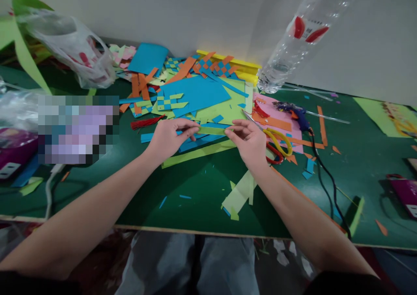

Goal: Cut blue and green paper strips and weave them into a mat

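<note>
We pinch a green paper strip [212, 130] with our left hand [170, 135] and right hand [250, 142] at opposite ends, probably keeping it straight.

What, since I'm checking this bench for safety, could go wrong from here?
The scissors lie right beside the right hand, so it might brush them. The black cord of the blue glue gun runs toward the table's front edge and could get snagged. The thin green strip, pinched between the right hand and left hand, might crease or tear if pulled.
</note>
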A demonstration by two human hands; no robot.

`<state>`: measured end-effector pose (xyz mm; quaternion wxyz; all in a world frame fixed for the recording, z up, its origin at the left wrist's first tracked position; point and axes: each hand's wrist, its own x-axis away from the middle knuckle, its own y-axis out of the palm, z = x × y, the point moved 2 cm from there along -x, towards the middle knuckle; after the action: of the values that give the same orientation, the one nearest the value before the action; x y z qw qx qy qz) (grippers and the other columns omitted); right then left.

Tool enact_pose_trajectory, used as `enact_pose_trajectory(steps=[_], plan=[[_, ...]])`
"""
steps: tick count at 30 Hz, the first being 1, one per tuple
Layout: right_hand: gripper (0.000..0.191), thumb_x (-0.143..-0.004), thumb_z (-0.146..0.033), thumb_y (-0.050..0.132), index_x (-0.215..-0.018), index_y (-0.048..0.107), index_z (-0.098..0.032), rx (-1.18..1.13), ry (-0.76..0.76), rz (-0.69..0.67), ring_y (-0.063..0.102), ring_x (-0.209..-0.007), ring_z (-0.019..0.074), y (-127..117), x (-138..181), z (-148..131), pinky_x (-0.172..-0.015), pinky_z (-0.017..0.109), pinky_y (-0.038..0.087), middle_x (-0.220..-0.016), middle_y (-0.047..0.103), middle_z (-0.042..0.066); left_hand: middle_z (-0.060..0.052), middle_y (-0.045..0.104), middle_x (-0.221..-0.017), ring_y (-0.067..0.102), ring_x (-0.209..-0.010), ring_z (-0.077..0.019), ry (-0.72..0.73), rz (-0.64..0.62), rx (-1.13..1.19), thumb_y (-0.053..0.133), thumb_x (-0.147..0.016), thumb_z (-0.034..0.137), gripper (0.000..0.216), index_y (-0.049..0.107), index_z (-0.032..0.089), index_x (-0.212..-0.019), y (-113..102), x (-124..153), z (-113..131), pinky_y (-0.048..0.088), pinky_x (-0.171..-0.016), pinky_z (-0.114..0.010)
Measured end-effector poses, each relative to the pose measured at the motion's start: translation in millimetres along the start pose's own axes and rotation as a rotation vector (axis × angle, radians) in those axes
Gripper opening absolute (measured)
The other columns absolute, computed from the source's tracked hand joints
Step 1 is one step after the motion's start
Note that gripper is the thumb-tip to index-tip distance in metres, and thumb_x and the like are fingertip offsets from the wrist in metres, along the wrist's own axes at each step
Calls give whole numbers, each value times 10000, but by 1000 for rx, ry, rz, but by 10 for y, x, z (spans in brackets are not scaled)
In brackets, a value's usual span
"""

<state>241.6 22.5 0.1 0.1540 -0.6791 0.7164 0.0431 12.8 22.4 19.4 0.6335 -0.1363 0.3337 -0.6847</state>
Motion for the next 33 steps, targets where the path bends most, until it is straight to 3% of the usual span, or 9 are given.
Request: enact_pose_trajectory(steps=[13, 21, 28, 33], plan=[[302, -714, -337, 794, -951, 664, -201, -31, 14, 45, 723, -762, 175, -13, 7, -1, -743, 342, 606, -824, 763, 21, -13, 746, -699, 706, -704, -178, -54, 9, 31, 663, -844, 382, 211, 770, 218, -921, -18, -24, -26, 559, -758, -284], [271, -745, -363, 772, -940, 665, -209, 45, 34, 58, 740, -784, 198, -32, 1, 5, -725, 347, 606, -824, 769, 33, -9, 722, -654, 680, -635, -156, -75, 29, -13, 657, -846, 363, 198, 760, 209, -914, -37, -36, -37, 527, -655, -260], [131, -769, -327, 754, -832, 690, -231, 118, -96, 74, 743, -766, 194, -59, -13, -16, -765, 362, 616, -800, 763, 7, -7, 711, -638, 690, -645, -170, -85, 40, -15, 667, -835, 363, 180, 745, 205, -869, -35, -33, -28, 548, -684, -285], [109, -798, -295, 735, -881, 686, -244, 162, -202, 101, 736, -780, 176, -43, 43, -77, -785, 350, 607, -817, 759, -9, -8, 720, -664, 693, -640, -168, -75, 43, -4, 663, -835, 368, 180, 728, 205, -874, -42, -36, -41, 562, -707, -297]])
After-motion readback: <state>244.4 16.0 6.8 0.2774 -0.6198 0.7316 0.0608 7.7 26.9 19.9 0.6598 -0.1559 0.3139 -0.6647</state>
